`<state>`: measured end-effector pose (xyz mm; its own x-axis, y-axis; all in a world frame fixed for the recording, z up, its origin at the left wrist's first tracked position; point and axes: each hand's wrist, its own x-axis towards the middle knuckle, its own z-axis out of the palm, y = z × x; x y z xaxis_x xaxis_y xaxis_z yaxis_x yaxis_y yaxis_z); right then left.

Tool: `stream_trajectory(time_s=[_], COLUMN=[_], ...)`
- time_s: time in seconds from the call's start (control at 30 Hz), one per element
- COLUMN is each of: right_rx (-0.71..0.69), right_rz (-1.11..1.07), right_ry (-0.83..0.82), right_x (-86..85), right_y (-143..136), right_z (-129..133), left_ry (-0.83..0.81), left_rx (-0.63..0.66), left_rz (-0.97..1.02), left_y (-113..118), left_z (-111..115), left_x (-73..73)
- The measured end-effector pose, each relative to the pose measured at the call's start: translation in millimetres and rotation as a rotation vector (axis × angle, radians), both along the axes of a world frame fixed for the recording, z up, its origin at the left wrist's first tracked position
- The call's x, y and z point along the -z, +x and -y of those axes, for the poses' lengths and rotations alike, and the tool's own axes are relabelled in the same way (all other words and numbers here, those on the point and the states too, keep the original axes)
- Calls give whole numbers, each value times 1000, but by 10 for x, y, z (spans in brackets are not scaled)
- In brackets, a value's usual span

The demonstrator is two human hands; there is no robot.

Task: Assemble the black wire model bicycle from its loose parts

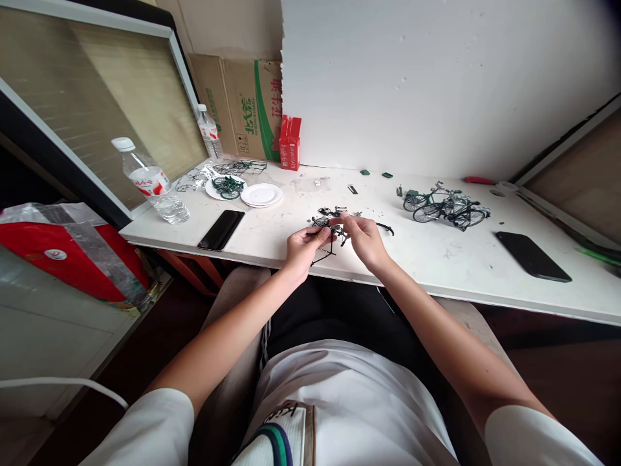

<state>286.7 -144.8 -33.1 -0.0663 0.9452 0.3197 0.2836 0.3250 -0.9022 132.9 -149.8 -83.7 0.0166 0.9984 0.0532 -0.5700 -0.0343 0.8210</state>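
Note:
Near the table's front edge, my left hand (305, 249) pinches a thin black model bicycle frame (332, 241) between thumb and fingers. My right hand (363, 238) is closed at the frame's upper right, its thumb and fingertips together on a small part too tiny to make out. Small black parts (334, 211) lie on the white table (272, 239) just behind my fingers. A curved black piece (387, 228) rests right of my right hand. Several small model bicycles (439, 208) stand to the right, dark green and black.
A black phone (222, 230) and a bottle (154, 184) are at left, near white paper plates (262, 195) and part frames (242, 167). Behind stand a second bottle (209, 133), a carton (242, 107) and a red box (290, 144). Another dark phone (532, 256) lies at right.

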Motion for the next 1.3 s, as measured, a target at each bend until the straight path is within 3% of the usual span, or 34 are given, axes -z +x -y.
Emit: stream_trajectory(time_s=[1.3], right_rx=[12], right_rz=[-19], right_ry=[43], right_x=[3], right_y=[16], right_z=[-4], left_ry=[1], left_rx=[10], left_rz=[34], left_y=[-3], left_z=[29], left_x=[-36])
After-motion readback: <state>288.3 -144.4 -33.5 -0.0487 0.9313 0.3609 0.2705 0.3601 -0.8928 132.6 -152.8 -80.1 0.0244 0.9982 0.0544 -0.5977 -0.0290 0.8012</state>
